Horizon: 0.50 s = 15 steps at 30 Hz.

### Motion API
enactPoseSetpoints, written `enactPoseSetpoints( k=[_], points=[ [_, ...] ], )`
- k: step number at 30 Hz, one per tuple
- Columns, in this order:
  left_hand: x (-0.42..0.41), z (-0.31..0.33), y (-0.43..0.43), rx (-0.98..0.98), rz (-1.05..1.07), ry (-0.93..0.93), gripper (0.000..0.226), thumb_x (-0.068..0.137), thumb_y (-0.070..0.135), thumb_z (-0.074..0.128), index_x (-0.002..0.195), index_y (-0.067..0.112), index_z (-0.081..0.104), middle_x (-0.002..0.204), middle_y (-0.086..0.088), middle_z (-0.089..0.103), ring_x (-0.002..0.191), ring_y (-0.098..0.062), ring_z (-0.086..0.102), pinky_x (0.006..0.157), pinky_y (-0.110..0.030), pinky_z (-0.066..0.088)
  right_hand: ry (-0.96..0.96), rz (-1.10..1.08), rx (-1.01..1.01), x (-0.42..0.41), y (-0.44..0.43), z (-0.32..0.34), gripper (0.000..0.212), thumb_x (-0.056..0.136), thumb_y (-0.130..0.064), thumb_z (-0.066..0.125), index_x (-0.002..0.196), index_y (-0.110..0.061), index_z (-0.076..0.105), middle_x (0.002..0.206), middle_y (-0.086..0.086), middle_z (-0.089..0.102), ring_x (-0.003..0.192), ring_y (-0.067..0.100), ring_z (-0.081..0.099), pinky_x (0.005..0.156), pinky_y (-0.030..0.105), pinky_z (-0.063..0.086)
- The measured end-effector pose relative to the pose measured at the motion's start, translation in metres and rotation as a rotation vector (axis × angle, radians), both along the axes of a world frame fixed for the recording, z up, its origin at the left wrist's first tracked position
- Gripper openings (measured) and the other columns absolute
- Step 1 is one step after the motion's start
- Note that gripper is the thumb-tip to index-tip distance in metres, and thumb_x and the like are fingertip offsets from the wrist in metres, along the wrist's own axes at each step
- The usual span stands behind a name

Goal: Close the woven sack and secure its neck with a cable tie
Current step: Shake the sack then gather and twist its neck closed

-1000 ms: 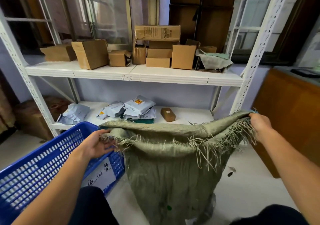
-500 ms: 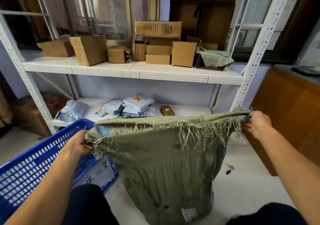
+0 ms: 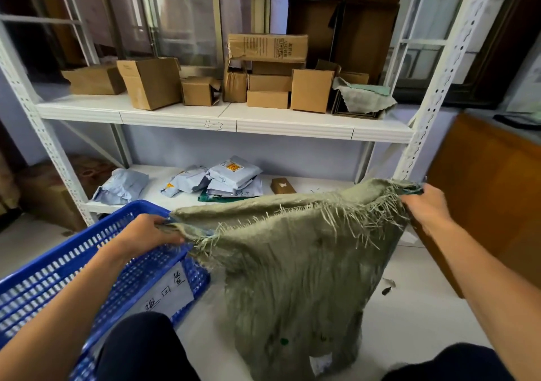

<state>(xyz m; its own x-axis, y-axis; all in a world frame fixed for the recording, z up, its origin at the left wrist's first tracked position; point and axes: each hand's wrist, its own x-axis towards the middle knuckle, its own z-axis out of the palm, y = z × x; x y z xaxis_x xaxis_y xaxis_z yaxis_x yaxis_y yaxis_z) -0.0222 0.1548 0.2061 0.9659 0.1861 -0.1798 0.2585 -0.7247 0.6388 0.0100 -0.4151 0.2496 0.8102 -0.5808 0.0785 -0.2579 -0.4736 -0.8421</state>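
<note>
Your left hand point(image 3: 149, 234) and right hand point(image 3: 426, 205), arms outstretched, each grip a corner of the frayed olive-green woven sack point(image 3: 292, 278), its mouth stretched flat crosswise, body hanging down.

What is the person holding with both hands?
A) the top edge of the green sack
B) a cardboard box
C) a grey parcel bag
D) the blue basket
A: the left hand and the right hand each grip one end of the frayed top edge of the woven sack, which is stretched out between them.
</note>
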Motion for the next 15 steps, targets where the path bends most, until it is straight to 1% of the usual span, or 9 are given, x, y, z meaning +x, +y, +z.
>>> enactPoseSetpoints(
  k=[1, 3, 5, 7, 9, 11, 12, 13, 15],
  points=[
    [0.0, 0.0, -0.004, 0.07, 0.001, -0.04, 0.026, 0.067, 0.036, 0.094, 0.081, 0.024, 0.076, 0.081, 0.002, 0.077, 0.082, -0.017, 0.068, 0.077, -0.036, 0.051, 0.005, -0.011, -0.108, -0.002, 0.003, 0.0, 0.026, 0.085, -0.017, 0.075, 0.11, -0.012, 0.07, 0.103, 0.01, 0.073, 0.094, 0.031, 0.068, 0.081, 0.042, 0.056],
    [0.002, 0.001, -0.006, 0.204, 0.031, -0.11, 0.025, 0.071, 0.039, 0.09, 0.074, 0.02, 0.076, 0.072, -0.001, 0.074, 0.073, -0.019, 0.066, 0.062, -0.033, 0.046, 0.008, -0.02, -0.284, -0.004, 0.006, 0.0, 0.028, 0.088, -0.023, 0.074, 0.113, -0.013, 0.07, 0.105, 0.014, 0.073, 0.099, 0.036, 0.068, 0.086, 0.045, 0.057],
    [0.002, 0.003, -0.004, 0.302, 0.068, -0.14, 0.029, 0.075, 0.037, 0.087, 0.064, 0.014, 0.072, 0.063, -0.005, 0.071, 0.065, -0.022, 0.064, 0.054, -0.032, 0.042, 0.019, -0.042, -0.375, -0.005, 0.008, 0.0, 0.034, 0.09, -0.025, 0.072, 0.119, -0.008, 0.067, 0.106, 0.02, 0.072, 0.1, 0.04, 0.067, 0.09, 0.046, 0.056],
    [0.003, 0.005, -0.003, 0.349, 0.093, -0.126, 0.035, 0.078, 0.038, 0.083, 0.061, 0.011, 0.068, 0.06, -0.006, 0.068, 0.062, -0.023, 0.061, 0.054, -0.033, 0.04, 0.053, -0.053, -0.46, -0.007, 0.01, 0.003, 0.032, 0.092, -0.024, 0.069, 0.116, -0.003, 0.065, 0.104, 0.023, 0.071, 0.098, 0.041, 0.067, 0.087, 0.044, 0.055],
    [0.004, 0.009, -0.003, 0.354, 0.116, -0.095, 0.039, 0.085, 0.041, 0.076, 0.062, 0.011, 0.064, 0.064, -0.007, 0.065, 0.063, -0.024, 0.058, 0.059, -0.035, 0.04, 0.095, -0.062, -0.541, -0.009, 0.015, 0.008, 0.027, 0.095, -0.023, 0.066, 0.111, -0.001, 0.064, 0.102, 0.023, 0.068, 0.094, 0.04, 0.065, 0.079, 0.041, 0.052],
    [0.004, 0.015, -0.007, 0.335, 0.119, -0.078, 0.04, 0.092, 0.038, 0.068, 0.065, 0.01, 0.062, 0.068, -0.009, 0.061, 0.067, -0.027, 0.057, 0.062, -0.035, 0.041, 0.135, -0.046, -0.607, -0.01, 0.023, 0.012, 0.025, 0.097, -0.026, 0.063, 0.106, -0.002, 0.064, 0.091, 0.016, 0.064, 0.081, 0.034, 0.062, 0.069, 0.034, 0.049],
    [0.003, 0.02, -0.011, 0.264, 0.137, -0.094, 0.039, 0.095, 0.034, 0.063, 0.067, 0.007, 0.063, 0.068, -0.011, 0.06, 0.068, -0.027, 0.057, 0.062, -0.035, 0.043, 0.143, -0.025, -0.637, -0.01, 0.028, 0.015, 0.026, 0.098, -0.028, 0.062, 0.102, -0.002, 0.064, 0.088, 0.013, 0.063, 0.076, 0.031, 0.061, 0.066, 0.032, 0.048],
    [0.004, 0.023, -0.015, 0.093, 0.182, -0.103, 0.036, 0.097, 0.028, 0.06, 0.072, 0.003, 0.065, 0.068, -0.011, 0.061, 0.066, -0.026, 0.058, 0.06, -0.034, 0.046, 0.149, -0.018, -0.643, -0.009, 0.03, 0.015, 0.029, 0.098, -0.031, 0.062, 0.099, -0.002, 0.064, 0.088, 0.012, 0.063, 0.073, 0.029, 0.061, 0.062, 0.031, 0.05],
    [0.007, 0.027, -0.019, -0.426, 0.277, -0.086, 0.026, 0.097, 0.018, 0.056, 0.078, 0.003, 0.063, 0.068, -0.012, 0.064, 0.06, -0.023, 0.064, 0.055, -0.03, 0.053, 0.162, -0.03, -0.622, -0.004, 0.033, 0.018, 0.032, 0.099, -0.035, 0.06, 0.089, -0.005, 0.065, 0.084, 0.012, 0.063, 0.067, 0.028, 0.062, 0.058, 0.033, 0.054]
  ],
)
